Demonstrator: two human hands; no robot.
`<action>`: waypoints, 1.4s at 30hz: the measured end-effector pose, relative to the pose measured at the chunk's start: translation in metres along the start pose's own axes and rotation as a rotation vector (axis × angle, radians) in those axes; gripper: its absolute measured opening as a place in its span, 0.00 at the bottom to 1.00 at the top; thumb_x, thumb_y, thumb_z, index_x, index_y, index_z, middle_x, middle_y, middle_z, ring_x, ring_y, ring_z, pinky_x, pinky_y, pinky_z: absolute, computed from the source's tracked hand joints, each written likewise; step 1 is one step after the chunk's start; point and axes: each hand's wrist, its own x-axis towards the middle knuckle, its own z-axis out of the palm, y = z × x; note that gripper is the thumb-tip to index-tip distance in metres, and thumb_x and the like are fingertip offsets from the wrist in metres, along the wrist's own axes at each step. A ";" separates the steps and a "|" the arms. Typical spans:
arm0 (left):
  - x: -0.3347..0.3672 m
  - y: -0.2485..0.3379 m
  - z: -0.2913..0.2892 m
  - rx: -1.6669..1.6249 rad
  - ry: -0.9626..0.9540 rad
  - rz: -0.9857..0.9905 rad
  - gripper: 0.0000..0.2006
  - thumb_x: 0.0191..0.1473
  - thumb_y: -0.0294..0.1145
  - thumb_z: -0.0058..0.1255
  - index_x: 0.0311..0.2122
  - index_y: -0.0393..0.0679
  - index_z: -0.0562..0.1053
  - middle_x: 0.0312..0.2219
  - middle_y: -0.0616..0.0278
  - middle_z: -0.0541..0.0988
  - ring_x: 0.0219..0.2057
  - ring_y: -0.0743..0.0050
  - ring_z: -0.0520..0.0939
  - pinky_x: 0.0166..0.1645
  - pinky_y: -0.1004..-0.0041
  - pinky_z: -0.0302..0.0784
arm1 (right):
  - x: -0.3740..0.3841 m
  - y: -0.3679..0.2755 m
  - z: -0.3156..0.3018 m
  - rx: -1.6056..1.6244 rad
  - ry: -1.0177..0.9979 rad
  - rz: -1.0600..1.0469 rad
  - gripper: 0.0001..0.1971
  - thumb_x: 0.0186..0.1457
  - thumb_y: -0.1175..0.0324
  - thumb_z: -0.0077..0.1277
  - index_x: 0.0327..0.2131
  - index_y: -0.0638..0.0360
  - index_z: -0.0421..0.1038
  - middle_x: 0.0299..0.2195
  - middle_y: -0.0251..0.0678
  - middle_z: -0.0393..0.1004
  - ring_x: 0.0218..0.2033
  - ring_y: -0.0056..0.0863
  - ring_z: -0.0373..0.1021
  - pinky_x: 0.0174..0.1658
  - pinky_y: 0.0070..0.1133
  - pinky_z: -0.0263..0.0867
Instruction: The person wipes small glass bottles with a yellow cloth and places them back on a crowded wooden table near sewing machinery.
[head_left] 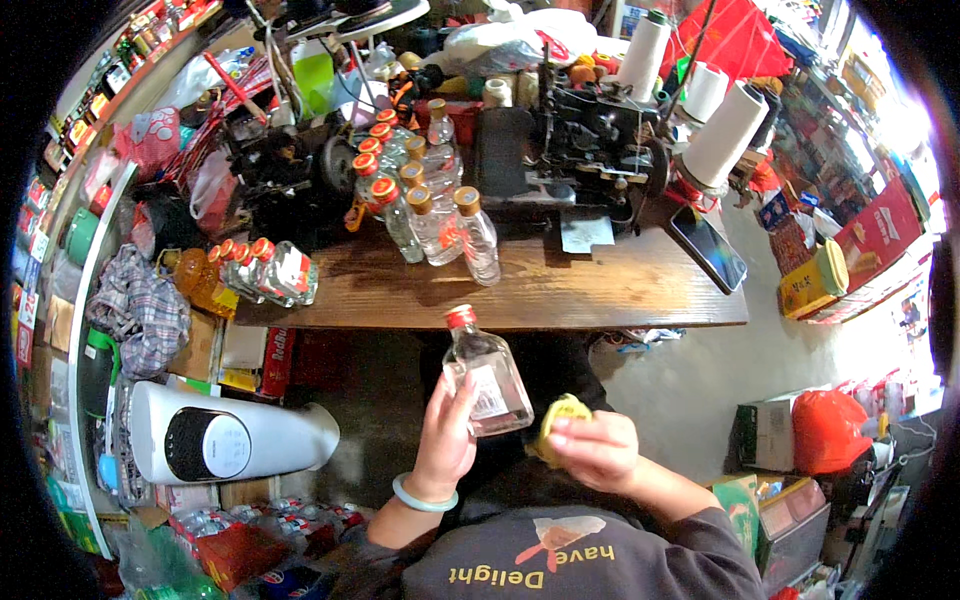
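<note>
Two forearms [398, 520] angle inward: at left, above a smooth, pale bangle [425, 496], the left hand [450, 432] grasps a flat, square-shouldered bottle [508, 392] of clear glass, its red cap toward the wooden table [590, 302]. Just beside it, a crumpled yellow cloth [563, 411] is pinched in the curled fingers of the right hand [598, 450].

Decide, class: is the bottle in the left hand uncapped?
No, a red cap sits on the clear bottle held in the left hand.
</note>
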 end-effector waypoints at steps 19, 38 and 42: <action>-0.026 -0.036 0.019 0.398 -0.325 -0.139 0.21 0.66 0.40 0.34 0.55 0.34 0.63 0.44 0.62 0.73 0.46 0.80 0.71 0.52 0.78 0.66 | -0.002 0.034 -0.006 0.302 0.046 -0.051 0.14 0.57 0.65 0.44 0.42 0.60 0.76 0.43 0.41 0.76 0.24 0.29 0.73 0.25 0.22 0.69; -0.022 -0.016 0.029 1.587 -0.426 0.504 0.19 0.49 0.49 0.57 0.28 0.42 0.68 0.19 0.56 0.74 0.20 0.55 0.78 0.23 0.66 0.72 | 0.012 0.010 -0.026 -0.181 -0.288 0.500 0.11 0.53 0.66 0.48 0.20 0.57 0.68 0.17 0.39 0.68 0.18 0.39 0.68 0.23 0.29 0.65; -0.022 -0.018 0.027 1.725 -0.400 0.589 0.20 0.48 0.50 0.57 0.30 0.42 0.70 0.20 0.59 0.74 0.21 0.60 0.78 0.23 0.69 0.73 | 0.013 0.017 -0.030 0.203 -0.355 0.934 0.17 0.61 0.61 0.41 0.22 0.62 0.68 0.18 0.44 0.69 0.20 0.40 0.69 0.27 0.31 0.65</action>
